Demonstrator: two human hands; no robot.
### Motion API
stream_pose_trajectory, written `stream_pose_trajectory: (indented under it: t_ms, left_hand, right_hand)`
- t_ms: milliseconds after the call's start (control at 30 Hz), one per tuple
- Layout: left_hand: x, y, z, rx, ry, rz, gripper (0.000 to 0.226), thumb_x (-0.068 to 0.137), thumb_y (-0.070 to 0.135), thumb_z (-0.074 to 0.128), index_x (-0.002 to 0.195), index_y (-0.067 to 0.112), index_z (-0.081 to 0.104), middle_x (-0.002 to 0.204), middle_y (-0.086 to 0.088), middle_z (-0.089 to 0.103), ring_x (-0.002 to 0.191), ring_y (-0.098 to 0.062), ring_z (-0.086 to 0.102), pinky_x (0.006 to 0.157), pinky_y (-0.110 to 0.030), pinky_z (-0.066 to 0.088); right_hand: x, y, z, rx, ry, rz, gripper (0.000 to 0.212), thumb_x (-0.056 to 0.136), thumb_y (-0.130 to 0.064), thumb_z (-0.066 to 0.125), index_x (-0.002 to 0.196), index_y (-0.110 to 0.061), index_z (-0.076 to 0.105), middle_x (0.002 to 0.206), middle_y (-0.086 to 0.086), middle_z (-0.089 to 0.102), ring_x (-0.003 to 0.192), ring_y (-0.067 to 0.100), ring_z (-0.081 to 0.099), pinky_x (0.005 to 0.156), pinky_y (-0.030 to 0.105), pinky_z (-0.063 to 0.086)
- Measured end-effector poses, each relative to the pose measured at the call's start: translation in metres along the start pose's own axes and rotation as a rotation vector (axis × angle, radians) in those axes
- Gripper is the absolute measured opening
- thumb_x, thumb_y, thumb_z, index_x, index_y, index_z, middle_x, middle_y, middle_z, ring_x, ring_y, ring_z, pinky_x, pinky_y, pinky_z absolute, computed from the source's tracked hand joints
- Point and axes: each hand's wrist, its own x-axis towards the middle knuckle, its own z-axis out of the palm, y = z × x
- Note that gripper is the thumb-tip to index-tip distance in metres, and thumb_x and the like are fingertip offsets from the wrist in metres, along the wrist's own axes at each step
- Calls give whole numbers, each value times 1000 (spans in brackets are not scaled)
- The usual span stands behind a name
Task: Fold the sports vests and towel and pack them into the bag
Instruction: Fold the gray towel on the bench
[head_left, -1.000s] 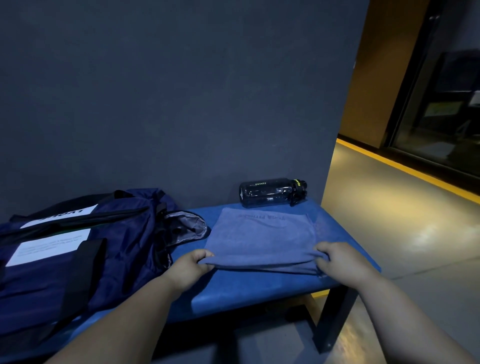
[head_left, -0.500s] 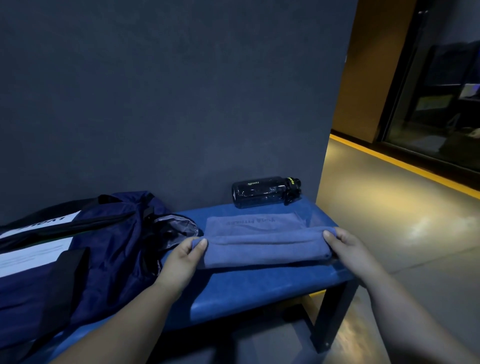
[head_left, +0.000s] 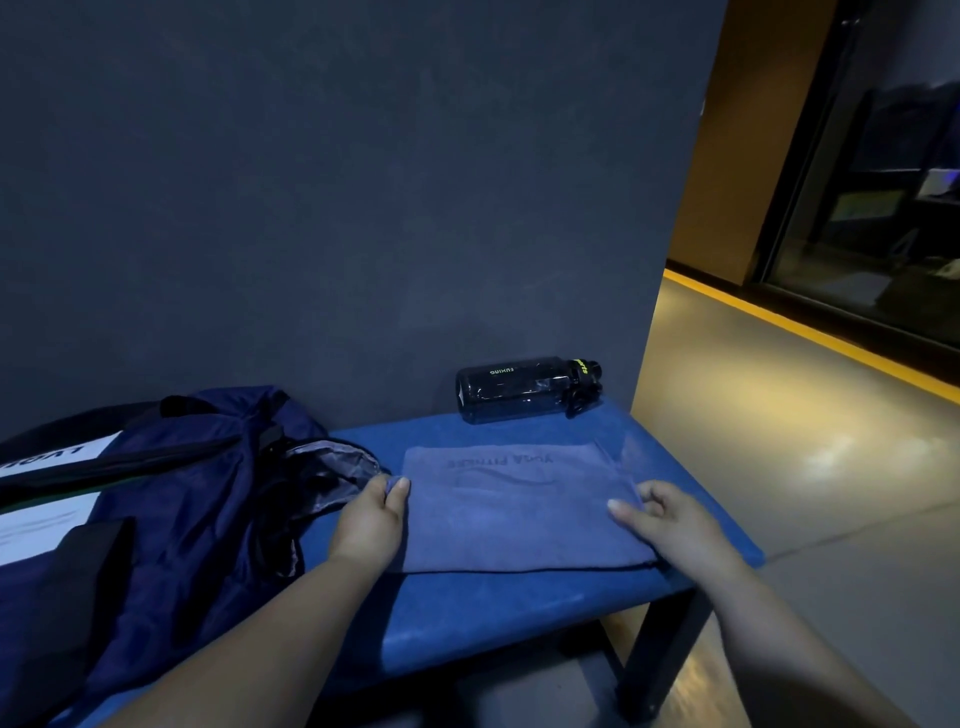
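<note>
**Towel flat on desk, pinched at both ends**

Folded grey-blue towel at centre frame, flat on blue desk. Left edge pinched between thumb and fingers of left hand. Right edge pinched by right hand, fingers curled. Navy bag just beside, lower left, grey-lined mouth toward towel. Dark bottle on its side above, against wall.

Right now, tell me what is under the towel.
The towel lies flat on the blue bench, whose top shows beyond its edges. Anything between its folded layers or beneath its middle is covered by the cloth.
</note>
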Motion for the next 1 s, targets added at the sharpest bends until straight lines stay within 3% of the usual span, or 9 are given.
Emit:
stream_pose_trajectory:
  t_ms: [100,267,400,467,533,633,767,867,1000]
  left_hand:
    - [4,2,2,73,-23,-33,34,103,38,38,96,9,56,100,-11,62,95,-29,55,77,-34,38]
    - [7,9,4,163,-24,-47,37,103,36,38,113,5,56,113,-15,59,110,-34,53,79,-32,34]
    - [6,12,2,211,-5,-12,37,103,38,38,96,4,51,84,-8,55,90,-32,54,76,-38,41]
    - [5,15,2,164,8,-35,32,101,37,43,98,6,51,90,-9,56,93,-31,54,74,-36,38]
    - [0,19,1,101,24,-77,31,99,35,51,114,8,49,110,-14,58,103,-31,54,77,-32,35]
    - [-8,19,-1,38,11,-67,50,94,23,61,135,6,39,116,-13,58,105,-30,55,79,-29,35]
    - [-20,11,-8,12,9,-22,56,92,15,61,141,11,34,86,-7,62,74,-15,53,62,-30,38]
    - [-29,5,-10,97,24,16,48,94,21,59,137,13,38,79,-1,59,78,-21,54,67,-34,39]
    - [-36,2,-12,123,22,-10,42,96,28,56,134,14,42,85,0,57,86,-24,54,73,-34,40]
  right_hand:
    - [2,0,-14,30,-303,148,40,73,-15,84,106,-17,61,95,-8,66,86,3,62,71,13,44]
    - [6,5,-17,-148,-44,132,15,86,-18,71,76,-12,61,69,-3,56,66,11,53,65,28,39]
    - [9,9,-13,111,57,180,19,94,-19,62,76,-15,65,61,-7,60,58,12,52,61,28,40]
    - [10,9,-11,214,101,200,20,97,-17,57,79,-15,66,54,-8,55,52,11,46,54,26,38]
    - [10,8,-12,195,101,204,8,96,-18,59,96,-15,67,65,-5,61,56,13,50,55,27,40]
    - [3,3,-18,142,-63,262,34,82,-17,77,109,-19,57,85,0,67,75,15,62,66,26,44]
    - [-5,-5,-22,-202,-87,335,42,67,-27,88,91,-13,57,89,0,63,83,15,59,71,27,42]
    - [-9,-7,-19,-318,-94,288,43,70,-33,85,66,-16,46,69,-3,51,65,13,47,59,28,32]
    - [-13,-7,-21,-240,-73,179,29,75,-20,81,63,-17,55,64,-7,53,64,11,51,59,25,36]
